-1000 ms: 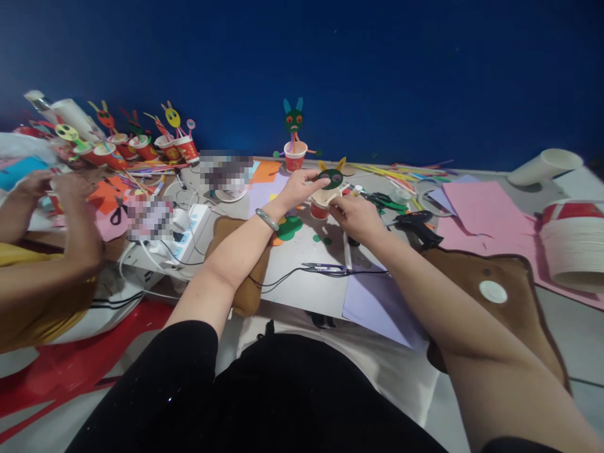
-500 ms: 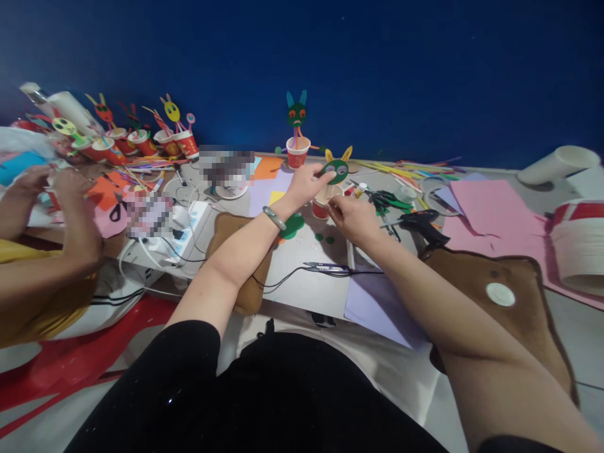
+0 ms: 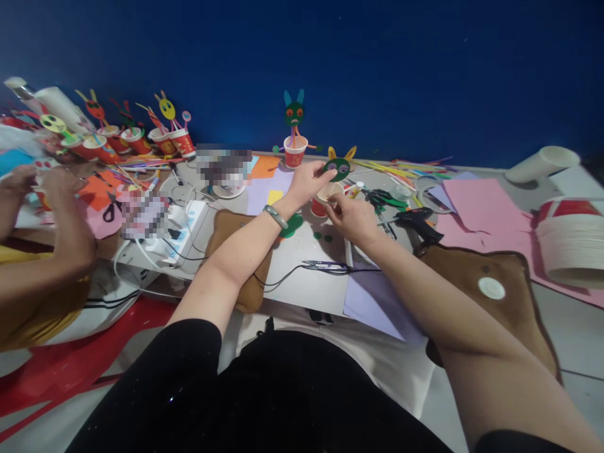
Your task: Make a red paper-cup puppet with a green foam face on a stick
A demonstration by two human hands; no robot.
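Face [image 3: 336,168] in pinching grip of left hand [image 3: 306,182], slightly higher over cup [image 3: 319,208] than before; right hand [image 3: 355,219] unclear.

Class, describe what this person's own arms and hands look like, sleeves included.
Both short sleeves are black: the left sleeve stops above the elbow, the right sleeve barely shows at the bottom edge. A smooth grey-green bangle circles the wrist of the left hand; the right hand has none. Neither wears a glove.
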